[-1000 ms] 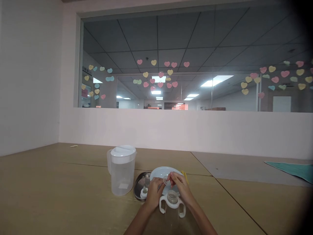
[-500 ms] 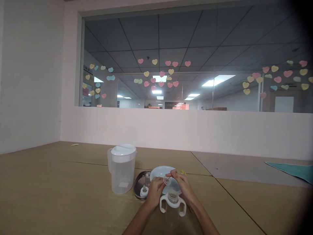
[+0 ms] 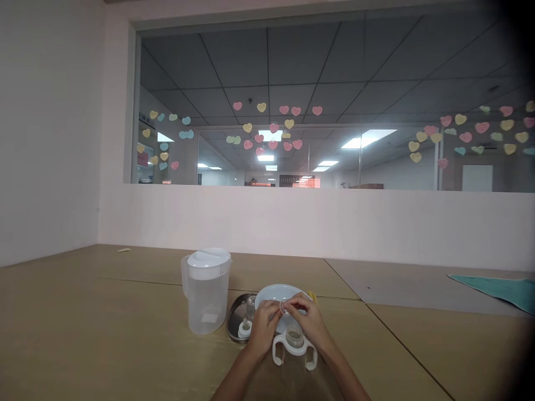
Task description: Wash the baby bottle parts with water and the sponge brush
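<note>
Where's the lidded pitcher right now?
Head view, left of centre: the lidded pitcher stands on the table, just left of the round metal tray.

On the counter (image 3: 137, 345), we have the jug (image 3: 208, 301) farthest left of the vessels, with the tray (image 3: 233, 322) to its right and the bowl (image 3: 271, 292) just beyond that. In the tray, a small jar (image 3: 251, 306) sits behind a cap (image 3: 244, 329). Nearest us, before the bowl, is the bottle (image 3: 295, 337). Our cloth (image 3: 497, 288) lies well apart at the far right. Behind everything we face the wall (image 3: 267, 223), with the window (image 3: 313, 55) in it.
</note>
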{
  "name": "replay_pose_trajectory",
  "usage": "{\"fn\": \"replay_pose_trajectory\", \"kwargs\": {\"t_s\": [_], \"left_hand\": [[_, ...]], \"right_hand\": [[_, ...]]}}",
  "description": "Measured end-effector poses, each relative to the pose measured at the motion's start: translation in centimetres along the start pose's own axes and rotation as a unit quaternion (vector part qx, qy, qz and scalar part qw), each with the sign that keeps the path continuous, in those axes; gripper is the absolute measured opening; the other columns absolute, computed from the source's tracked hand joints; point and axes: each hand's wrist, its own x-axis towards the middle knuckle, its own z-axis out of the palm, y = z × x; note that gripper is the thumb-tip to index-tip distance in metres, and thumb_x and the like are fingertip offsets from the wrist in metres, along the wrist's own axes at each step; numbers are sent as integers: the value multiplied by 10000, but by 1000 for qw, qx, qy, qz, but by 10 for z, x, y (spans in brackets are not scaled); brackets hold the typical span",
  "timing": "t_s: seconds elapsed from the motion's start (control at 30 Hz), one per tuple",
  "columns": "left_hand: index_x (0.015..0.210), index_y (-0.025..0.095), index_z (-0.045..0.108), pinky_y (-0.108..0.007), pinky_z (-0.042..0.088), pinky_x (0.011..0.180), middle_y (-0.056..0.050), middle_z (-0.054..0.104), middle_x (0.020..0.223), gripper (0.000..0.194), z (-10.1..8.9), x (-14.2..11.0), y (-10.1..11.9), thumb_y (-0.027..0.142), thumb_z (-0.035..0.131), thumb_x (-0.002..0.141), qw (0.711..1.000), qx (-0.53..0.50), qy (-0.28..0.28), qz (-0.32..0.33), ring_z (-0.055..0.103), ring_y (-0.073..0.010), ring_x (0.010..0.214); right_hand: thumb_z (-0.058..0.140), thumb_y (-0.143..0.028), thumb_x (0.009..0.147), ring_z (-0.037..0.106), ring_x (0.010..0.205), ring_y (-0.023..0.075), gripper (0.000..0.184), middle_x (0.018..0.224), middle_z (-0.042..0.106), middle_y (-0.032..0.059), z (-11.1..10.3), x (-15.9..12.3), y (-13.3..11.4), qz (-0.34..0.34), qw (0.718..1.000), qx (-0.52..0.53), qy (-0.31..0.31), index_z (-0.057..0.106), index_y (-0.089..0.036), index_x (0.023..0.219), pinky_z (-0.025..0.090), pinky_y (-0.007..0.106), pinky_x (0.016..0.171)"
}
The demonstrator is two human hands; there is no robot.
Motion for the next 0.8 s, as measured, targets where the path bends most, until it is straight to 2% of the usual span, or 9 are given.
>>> {"fn": "replay_pose_trajectory", "kwargs": {"t_s": [0.13, 0.27, 0.37, 0.47, 0.63, 0.8], "left_hand": [[984, 227, 708, -356, 434, 869, -69, 694, 964, 375, 0, 0, 1, 444, 410, 913, 1000, 7, 6, -3, 580, -214, 931], [958, 228, 709, -350, 441, 859, -66, 683, 960, 349, 1, 0, 0, 408, 413, 915, 999, 32, 9, -6, 576, -212, 935], [930, 237, 709, -350, 434, 855, -56, 671, 951, 320, 0, 0, -2, 362, 415, 920, 997, 80, 14, 5, 568, -206, 938], [935, 245, 706, -367, 425, 860, -54, 661, 938, 304, -2, 0, -8, 329, 414, 923, 988, 154, 14, 14, 561, -210, 939], [972, 245, 696, -381, 429, 827, -55, 664, 916, 270, -1, 1, -19, 313, 440, 921, 972, 233, 3, 26, 560, -216, 903], [963, 243, 695, -380, 428, 838, -43, 674, 918, 238, 4, 5, -19, 308, 470, 916, 962, 272, 13, 34, 565, -212, 912]], "right_hand": [[657, -486, 748, 606, 734, 190, 294, 730, 621, 50, -1, -1, -4, -44, 999, -26, -10, 738, -204, 749, 486, 302, 700], [600, -451, 811, 616, 783, 193, 253, 797, 636, 59, -4, -2, -4, -104, 990, -95, -7, 751, -248, 805, 497, 314, 737], [550, -428, 851, 623, 853, 208, 259, 882, 668, 72, -5, -1, -1, -137, 980, -143, 10, 747, -262, 824, 497, 331, 767], [528, -402, 870, 633, 860, 205, 259, 873, 694, 64, -4, -2, 0, -149, 977, -148, 26, 722, -235, 832, 494, 332, 790], [453, -390, 907, 635, 781, 181, 282, 807, 681, 53, 1, -7, -8, -114, 973, -171, 108, 643, -202, 821, 490, 296, 724], [435, -380, 915, 631, 754, 178, 259, 799, 673, 60, 0, -10, -11, -138, 953, -191, 188, 602, -194, 847, 490, 302, 692]]}}
